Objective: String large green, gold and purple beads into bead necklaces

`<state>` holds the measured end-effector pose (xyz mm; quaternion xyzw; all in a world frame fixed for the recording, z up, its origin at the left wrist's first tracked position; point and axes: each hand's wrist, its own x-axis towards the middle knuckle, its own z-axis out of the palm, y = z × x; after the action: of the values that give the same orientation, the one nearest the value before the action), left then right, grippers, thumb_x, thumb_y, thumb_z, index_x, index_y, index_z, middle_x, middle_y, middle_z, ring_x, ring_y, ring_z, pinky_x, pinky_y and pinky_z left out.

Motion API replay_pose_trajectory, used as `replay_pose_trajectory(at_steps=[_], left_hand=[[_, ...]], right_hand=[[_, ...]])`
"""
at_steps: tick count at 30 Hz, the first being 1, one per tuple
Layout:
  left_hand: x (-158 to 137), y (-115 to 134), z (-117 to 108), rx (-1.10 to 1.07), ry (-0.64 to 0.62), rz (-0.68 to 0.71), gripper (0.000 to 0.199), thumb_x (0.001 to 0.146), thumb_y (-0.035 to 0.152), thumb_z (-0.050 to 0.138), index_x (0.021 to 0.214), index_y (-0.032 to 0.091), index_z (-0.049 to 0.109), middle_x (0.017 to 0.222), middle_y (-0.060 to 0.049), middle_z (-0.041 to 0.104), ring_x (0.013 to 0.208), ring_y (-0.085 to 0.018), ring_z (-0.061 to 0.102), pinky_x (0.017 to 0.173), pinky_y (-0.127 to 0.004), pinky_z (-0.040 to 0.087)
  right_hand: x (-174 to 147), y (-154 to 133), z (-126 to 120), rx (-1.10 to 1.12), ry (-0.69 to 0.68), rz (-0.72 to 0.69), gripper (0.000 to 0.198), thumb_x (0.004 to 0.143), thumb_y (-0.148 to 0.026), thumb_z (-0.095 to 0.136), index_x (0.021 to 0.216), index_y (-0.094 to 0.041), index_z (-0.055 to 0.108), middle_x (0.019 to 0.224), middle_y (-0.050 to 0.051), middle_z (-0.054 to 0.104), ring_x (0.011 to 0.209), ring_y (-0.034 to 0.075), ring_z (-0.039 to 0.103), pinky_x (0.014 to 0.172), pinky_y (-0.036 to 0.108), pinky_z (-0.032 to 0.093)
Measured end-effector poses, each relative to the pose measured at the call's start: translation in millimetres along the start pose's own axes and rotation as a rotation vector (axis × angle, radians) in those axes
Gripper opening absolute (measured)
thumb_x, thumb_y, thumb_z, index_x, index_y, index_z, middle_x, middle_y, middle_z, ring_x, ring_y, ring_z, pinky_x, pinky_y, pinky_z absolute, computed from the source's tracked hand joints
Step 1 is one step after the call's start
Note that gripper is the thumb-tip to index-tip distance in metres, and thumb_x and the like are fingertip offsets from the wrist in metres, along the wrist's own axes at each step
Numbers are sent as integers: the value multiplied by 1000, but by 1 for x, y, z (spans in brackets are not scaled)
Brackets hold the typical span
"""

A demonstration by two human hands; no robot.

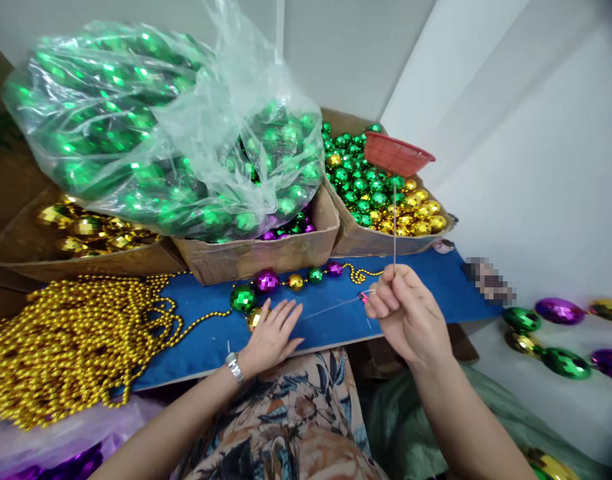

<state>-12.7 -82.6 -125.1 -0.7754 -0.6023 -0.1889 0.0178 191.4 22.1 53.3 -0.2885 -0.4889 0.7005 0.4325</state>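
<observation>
My right hand (411, 313) is closed around the lower end of a long thin needle (395, 230), which points straight up. Its upper tip meets a green bead (396, 181) in front of the bead box; whether it pierces the bead I cannot tell. By my right fingers is a small pink clip (363, 298), with a thin thread (331, 307) stretching from there toward my left hand. My left hand (273, 333) lies with fingers outstretched at the table's front, partly covering a gold ball (255, 319). Purple (267, 281), green (243, 298) and gold balls form a strand behind it.
Cardboard boxes (256, 257) line the back of the blue table (206, 347). A clear bag (161, 133) of green balls rests on them. A red basket (399, 153) sits on the right box. Gold bead chains (76, 340) pile at left; a large bead strand (566, 363) hangs right.
</observation>
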Motion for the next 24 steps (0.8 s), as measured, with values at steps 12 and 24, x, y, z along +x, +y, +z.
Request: replay_pose_trajectory(at_steps=[12,24], left_hand=[[-50,-31,15,182,-34,49,29,90,10,45,113,16,62,111,-12,67,117,-29,54,110,-63,22],[-71,-84,2,216,36,40,38,90,20,55,128,23,56,130,-10,61,130,-30,45,112,-59,25]], right_hand=[[29,-3,-48,65,274,-194,28,77,-34,76,88,-21,54,54,-10,34,46,5,36,46,15,38],[58,22,-115,-16,550,-330,24,80,-35,70,88,-22,52,50,-11,36,43,6,34,45,18,38]])
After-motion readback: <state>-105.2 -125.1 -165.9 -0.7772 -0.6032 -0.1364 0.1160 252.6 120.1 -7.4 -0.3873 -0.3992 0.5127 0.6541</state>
